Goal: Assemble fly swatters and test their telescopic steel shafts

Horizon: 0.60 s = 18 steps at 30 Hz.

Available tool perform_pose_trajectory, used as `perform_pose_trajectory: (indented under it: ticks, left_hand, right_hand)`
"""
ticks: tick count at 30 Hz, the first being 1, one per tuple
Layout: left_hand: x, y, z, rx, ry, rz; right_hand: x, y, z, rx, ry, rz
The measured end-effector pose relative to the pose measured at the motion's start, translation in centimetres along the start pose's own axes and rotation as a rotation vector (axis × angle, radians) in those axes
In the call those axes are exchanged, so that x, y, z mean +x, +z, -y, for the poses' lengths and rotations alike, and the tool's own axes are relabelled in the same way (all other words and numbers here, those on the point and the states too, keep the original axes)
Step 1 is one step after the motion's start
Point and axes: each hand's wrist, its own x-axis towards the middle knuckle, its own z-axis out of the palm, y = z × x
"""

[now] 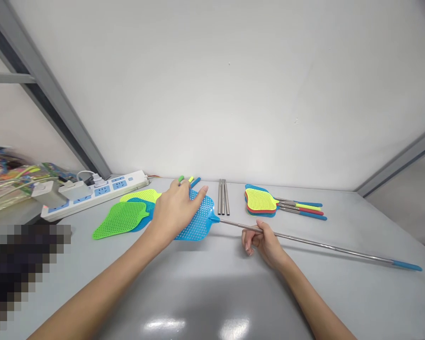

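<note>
A blue fly swatter point(198, 224) with a long, extended metal rod point(311, 242) and a blue grip point(407, 265) lies across in front of me. My right hand point(264, 241) pinches the rod between thumb and fingers, near the head end. Over the perforated blue head is my left hand point(175, 203), its thumb spread away and its other fingertips partly hidden. Left of it lie loose swatter heads: a green one point(122, 219), a yellow one point(141, 194) and a blue one point(149, 208). Green, yellow and blue grips point(195, 182) poke out behind the left hand.
Several bare metal rods point(223, 198) stand in a row by the wall. To their right lies a stack of compact swatters point(262, 200). A white power strip point(131, 182) with plugged-in chargers runs along the left side of the grey table point(198, 288). Bagged colourful items point(14, 177) sit far left.
</note>
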Motion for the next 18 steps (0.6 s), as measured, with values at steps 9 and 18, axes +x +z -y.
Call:
perform_pose_trajectory:
  ticks: [9, 18]
  left_hand:
    - [-0.3, 0.9, -0.2, 0.010, 0.021, -0.030]
    - [-0.6, 1.7, -1.0, 0.057, -0.005, -0.020]
  right_hand:
    - [0.0, 0.1, -0.3, 0.007, -0.001, 0.022]
    - [0.1, 0.3, -0.5, 0.007, 0.018, 0.029]
